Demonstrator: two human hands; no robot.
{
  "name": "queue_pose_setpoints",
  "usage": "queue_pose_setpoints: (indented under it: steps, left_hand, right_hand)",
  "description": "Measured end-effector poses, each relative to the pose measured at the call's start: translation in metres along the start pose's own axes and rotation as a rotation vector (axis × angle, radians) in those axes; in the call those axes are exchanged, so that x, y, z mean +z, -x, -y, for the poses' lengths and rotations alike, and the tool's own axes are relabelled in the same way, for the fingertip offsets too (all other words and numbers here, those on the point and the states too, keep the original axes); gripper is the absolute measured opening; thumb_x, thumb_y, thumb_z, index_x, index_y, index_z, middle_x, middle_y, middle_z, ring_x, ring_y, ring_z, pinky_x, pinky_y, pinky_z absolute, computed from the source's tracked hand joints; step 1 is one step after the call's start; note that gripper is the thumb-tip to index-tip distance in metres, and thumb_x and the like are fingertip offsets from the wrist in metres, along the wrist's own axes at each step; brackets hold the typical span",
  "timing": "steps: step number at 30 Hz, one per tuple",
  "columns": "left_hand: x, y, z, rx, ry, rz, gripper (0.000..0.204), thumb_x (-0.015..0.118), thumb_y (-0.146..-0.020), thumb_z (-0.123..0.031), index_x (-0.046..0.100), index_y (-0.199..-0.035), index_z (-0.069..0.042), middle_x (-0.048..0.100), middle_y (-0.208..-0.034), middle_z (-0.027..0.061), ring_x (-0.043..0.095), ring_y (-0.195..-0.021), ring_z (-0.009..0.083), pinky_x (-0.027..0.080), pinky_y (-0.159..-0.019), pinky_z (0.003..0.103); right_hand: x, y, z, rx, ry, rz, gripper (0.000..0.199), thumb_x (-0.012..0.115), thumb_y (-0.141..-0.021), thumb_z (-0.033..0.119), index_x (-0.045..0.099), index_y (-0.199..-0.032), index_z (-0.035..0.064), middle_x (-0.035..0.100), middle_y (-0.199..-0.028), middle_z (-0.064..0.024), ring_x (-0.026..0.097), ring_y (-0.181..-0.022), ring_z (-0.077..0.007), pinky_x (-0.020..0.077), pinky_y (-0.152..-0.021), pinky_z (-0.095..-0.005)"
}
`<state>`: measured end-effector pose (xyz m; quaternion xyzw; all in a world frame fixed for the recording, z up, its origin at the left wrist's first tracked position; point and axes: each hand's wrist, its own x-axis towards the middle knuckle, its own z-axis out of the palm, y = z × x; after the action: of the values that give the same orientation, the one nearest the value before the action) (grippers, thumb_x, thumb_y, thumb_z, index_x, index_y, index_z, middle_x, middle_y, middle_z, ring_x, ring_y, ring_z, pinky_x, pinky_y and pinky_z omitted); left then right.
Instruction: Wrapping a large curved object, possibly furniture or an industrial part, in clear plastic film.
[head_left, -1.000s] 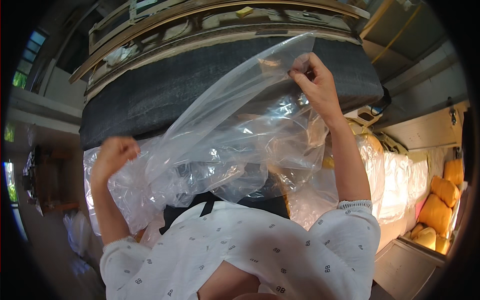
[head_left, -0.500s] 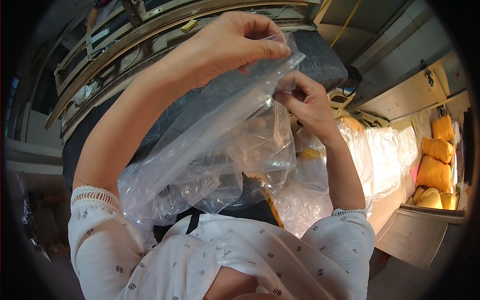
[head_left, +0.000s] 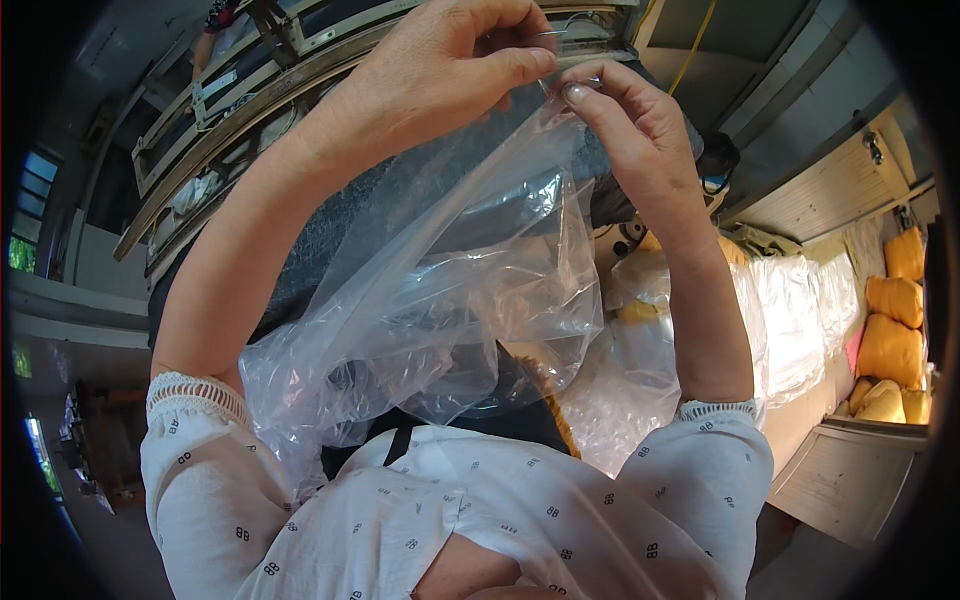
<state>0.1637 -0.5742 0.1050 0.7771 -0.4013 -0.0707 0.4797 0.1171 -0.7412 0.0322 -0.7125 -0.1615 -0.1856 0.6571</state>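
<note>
my right hand (head_left: 645,130) pinches the clear plastic sheet (head_left: 490,270) at its upper end, thumb against forefinger. my left hand (head_left: 430,75) is just beside, fingertips close together; i can't tell if they grip film. the sheet slants down across the dark bench (head_left: 612,200).

This looks like a workshop, with its dark-covered workbench (head_left: 335,212), stacked yellow bundles (head_left: 890,346) and plastic-wrapped goods (head_left: 795,325).

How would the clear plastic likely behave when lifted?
The plastic is probably floppy, since it droops in folds from the right hand. It seems light, being thin enough to see through. Its shine suggests it may be slippery.
</note>
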Motion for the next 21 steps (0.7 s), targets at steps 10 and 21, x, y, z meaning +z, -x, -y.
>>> queue_pose_setpoints:
  steps: [10, 21]
  left_hand:
    - [-0.015, -0.001, -0.013, 0.094, -0.434, 0.263, 0.016, 0.052, -0.086, -0.013, 0.055, -0.080, 0.001, 0.052, -0.074, 0.0134, 0.053, -0.068, 0.0245, 0.041, -0.061, 0.032]
    - [-0.211, 0.161, 0.078, 0.138, 0.606, -0.351, 0.016, 0.045, -0.095, -0.016, 0.055, -0.097, -0.003, 0.045, -0.064, -0.0011, 0.037, -0.053, 0.0027, 0.029, -0.045, 0.018]
  right_hand:
    - [0.011, -0.002, 0.012, -0.105, 0.352, 0.006, 0.014, 0.048, -0.084, 0.011, 0.057, -0.087, 0.0009, 0.056, -0.075, -0.0033, 0.051, -0.071, -0.0079, 0.0404, -0.068, -0.0218]
    - [-0.058, -0.003, -0.079, 0.092, 0.267, -0.458, 0.022, 0.054, -0.088, 0.027, 0.058, -0.097, 0.0073, 0.051, -0.081, 0.0032, 0.043, -0.069, -0.0054, 0.0374, -0.057, -0.0206]
